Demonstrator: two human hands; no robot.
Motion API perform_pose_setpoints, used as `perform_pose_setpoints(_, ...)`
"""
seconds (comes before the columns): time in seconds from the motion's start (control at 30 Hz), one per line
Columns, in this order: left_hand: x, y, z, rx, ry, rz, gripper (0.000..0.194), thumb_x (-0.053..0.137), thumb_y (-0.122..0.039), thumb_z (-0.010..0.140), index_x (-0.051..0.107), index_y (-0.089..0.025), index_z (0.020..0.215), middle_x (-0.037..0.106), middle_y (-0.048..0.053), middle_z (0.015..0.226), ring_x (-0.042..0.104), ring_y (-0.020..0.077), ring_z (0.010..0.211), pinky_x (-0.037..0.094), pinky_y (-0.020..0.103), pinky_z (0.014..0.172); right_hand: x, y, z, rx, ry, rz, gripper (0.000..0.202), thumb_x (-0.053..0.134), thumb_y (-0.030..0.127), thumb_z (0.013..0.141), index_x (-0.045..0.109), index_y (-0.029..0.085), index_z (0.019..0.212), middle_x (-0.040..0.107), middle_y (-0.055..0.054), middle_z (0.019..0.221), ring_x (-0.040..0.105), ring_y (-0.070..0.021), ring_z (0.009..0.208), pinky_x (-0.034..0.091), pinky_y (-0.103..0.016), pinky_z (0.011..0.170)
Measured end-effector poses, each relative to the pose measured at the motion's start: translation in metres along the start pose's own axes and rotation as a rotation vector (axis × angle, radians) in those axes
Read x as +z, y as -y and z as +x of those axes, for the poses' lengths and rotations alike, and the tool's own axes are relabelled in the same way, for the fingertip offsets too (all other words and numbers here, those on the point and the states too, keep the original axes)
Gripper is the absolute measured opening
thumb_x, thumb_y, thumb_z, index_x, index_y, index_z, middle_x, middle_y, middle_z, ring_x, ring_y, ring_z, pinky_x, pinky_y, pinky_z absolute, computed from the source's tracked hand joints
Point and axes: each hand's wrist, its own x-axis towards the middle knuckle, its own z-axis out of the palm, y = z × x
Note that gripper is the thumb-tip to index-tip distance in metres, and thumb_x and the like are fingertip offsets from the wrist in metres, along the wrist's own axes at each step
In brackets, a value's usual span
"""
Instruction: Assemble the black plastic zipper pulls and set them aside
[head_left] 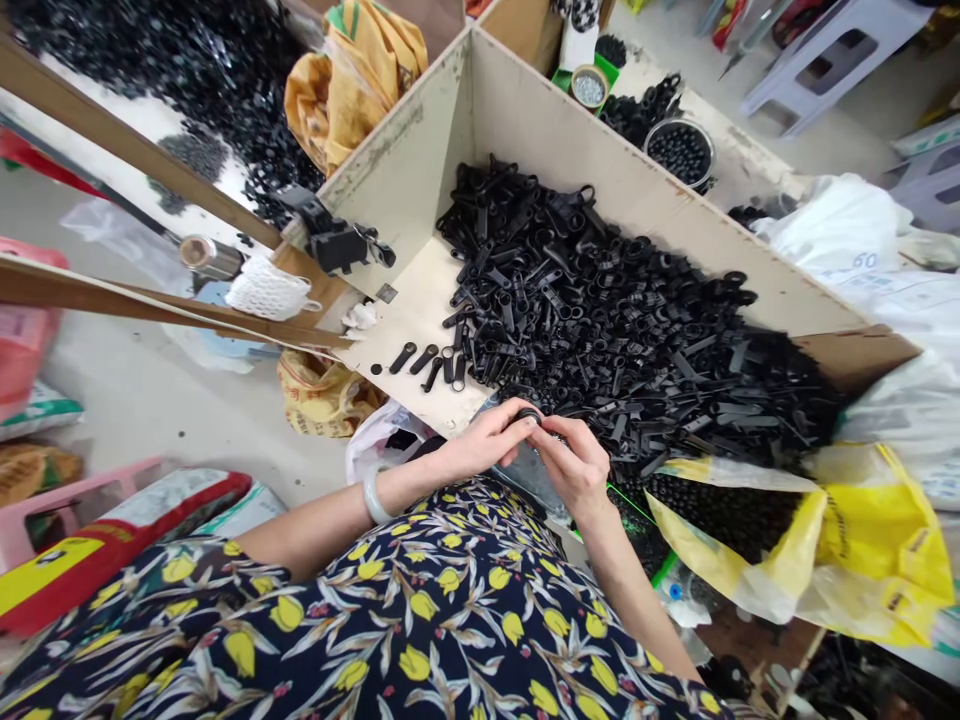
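Note:
My left hand (491, 438) and my right hand (574, 462) meet at the near edge of a wooden bin (420, 290). Between their fingertips is a small black ring-shaped part (528, 414), which both hands grip; its details are partly covered by the fingers. Just beyond them, a large heap of black plastic parts (570, 290) fills much of the bin. Several black pieces (424, 359) lie apart from the heap on the pale bin floor, left of it. A pale bangle (373, 497) circles my left wrist.
A yellow plastic bag (877, 540) and a dark pile lie at the right. Beyond the bin's far wall stands a round tin of black balls (679, 152). A black device (337, 240) sits on the bin's left corner, near orange sacks (360, 80).

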Motion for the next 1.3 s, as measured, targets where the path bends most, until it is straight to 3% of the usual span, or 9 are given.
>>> perform_pose_setpoints(0.07, 0.000, 0.002, -0.003, 0.003, -0.008, 0.023, 0.047, 0.048, -0.056, 0.104, 0.056, -0.017, 0.128, 0.046, -0.008, 0.061, 0.046, 0.0101, 0.053, 0.036, 0.021, 0.052, 0.000, 0.004, -0.002, 0.083, 0.036, 0.068, 0.031, 0.070, 0.015, 0.096, 0.079, 0.034, 0.120, 0.075, -0.007, 0.110, 0.073, -0.0196, 0.097, 0.064, -0.034, 0.083)
perform_pose_setpoints(0.17, -0.001, 0.004, -0.007, 0.044, -0.036, 0.088, 0.046, 0.043, -0.053, 0.106, 0.055, -0.017, 0.131, 0.054, -0.004, 0.071, 0.050, 0.0113, 0.057, 0.041, 0.023, 0.056, 0.005, 0.014, -0.006, 0.339, 0.023, 0.270, 0.026, 0.070, 0.021, 0.097, 0.077, 0.030, 0.121, 0.076, -0.007, 0.112, 0.075, -0.0193, 0.097, 0.064, -0.034, 0.085)
perform_pose_setpoints(0.3, 0.000, 0.005, -0.013, 0.203, -0.130, 0.283, 0.036, 0.046, -0.044, 0.107, 0.059, -0.020, 0.130, 0.069, 0.008, 0.108, 0.065, 0.0193, 0.093, 0.054, 0.031, 0.085, 0.020, 0.026, -0.009, 0.599, -0.143, 0.405, 0.016, 0.075, 0.026, 0.095, 0.077, 0.025, 0.110, 0.077, -0.004, 0.098, 0.074, -0.0171, 0.082, 0.063, -0.029, 0.073)
perform_pose_setpoints(0.37, 0.001, 0.007, -0.015, 0.263, -0.167, 0.324, 0.034, 0.046, -0.041, 0.107, 0.059, -0.020, 0.131, 0.069, 0.010, 0.121, 0.065, 0.0230, 0.112, 0.052, 0.035, 0.101, 0.024, 0.030, -0.007, 0.546, -0.159, 0.353, 0.014, 0.075, 0.023, 0.094, 0.078, 0.025, 0.108, 0.078, -0.004, 0.099, 0.074, -0.0175, 0.085, 0.063, -0.030, 0.076)
perform_pose_setpoints(0.47, -0.002, 0.011, -0.015, 0.317, -0.160, 0.361, 0.036, 0.045, -0.040, 0.107, 0.057, -0.020, 0.134, 0.068, 0.012, 0.129, 0.064, 0.0247, 0.120, 0.048, 0.039, 0.110, 0.025, 0.035, -0.002, 0.383, -0.175, 0.255, 0.022, 0.072, 0.015, 0.094, 0.079, 0.027, 0.111, 0.079, -0.005, 0.104, 0.075, -0.0174, 0.089, 0.062, -0.031, 0.079)
perform_pose_setpoints(0.8, -0.006, 0.009, -0.023, 0.329, -0.119, 0.331, 0.040, 0.041, -0.042, 0.108, 0.058, -0.018, 0.136, 0.070, 0.013, 0.128, 0.066, 0.0239, 0.116, 0.050, 0.036, 0.105, 0.030, 0.043, -0.001, 0.236, -0.209, 0.118, 0.034, 0.070, 0.009, 0.094, 0.077, 0.030, 0.120, 0.078, -0.006, 0.104, 0.076, -0.0182, 0.088, 0.064, -0.031, 0.075)
perform_pose_setpoints(1.0, -0.011, -0.001, -0.020, 0.294, -0.055, 0.253, 0.041, 0.044, -0.042, 0.107, 0.059, -0.018, 0.138, 0.069, 0.013, 0.132, 0.065, 0.0250, 0.122, 0.048, 0.037, 0.109, 0.028, 0.044, 0.002, 0.216, -0.232, 0.037, 0.038, 0.069, 0.008, 0.094, 0.075, 0.032, 0.124, 0.077, -0.006, 0.105, 0.076, -0.0191, 0.091, 0.066, -0.033, 0.076)
perform_pose_setpoints(1.13, -0.020, -0.006, -0.019, 0.369, -0.024, 0.283, 0.041, 0.046, -0.040, 0.106, 0.059, -0.019, 0.138, 0.067, 0.014, 0.137, 0.064, 0.0260, 0.126, 0.048, 0.038, 0.111, 0.022, 0.046, 0.009, 0.179, -0.190, 0.011, 0.042, 0.069, 0.007, 0.094, 0.073, 0.033, 0.127, 0.078, -0.005, 0.104, 0.077, -0.0187, 0.089, 0.066, -0.033, 0.075)
perform_pose_setpoints(1.3, -0.028, -0.012, -0.015, 0.430, 0.017, 0.405, 0.039, 0.048, -0.037, 0.106, 0.058, -0.017, 0.138, 0.068, 0.016, 0.135, 0.064, 0.0265, 0.124, 0.048, 0.039, 0.111, 0.018, 0.052, 0.015, 0.271, -0.171, 0.047, 0.030, 0.070, 0.010, 0.095, 0.076, 0.029, 0.117, 0.078, -0.005, 0.101, 0.075, -0.0170, 0.083, 0.064, -0.030, 0.073)
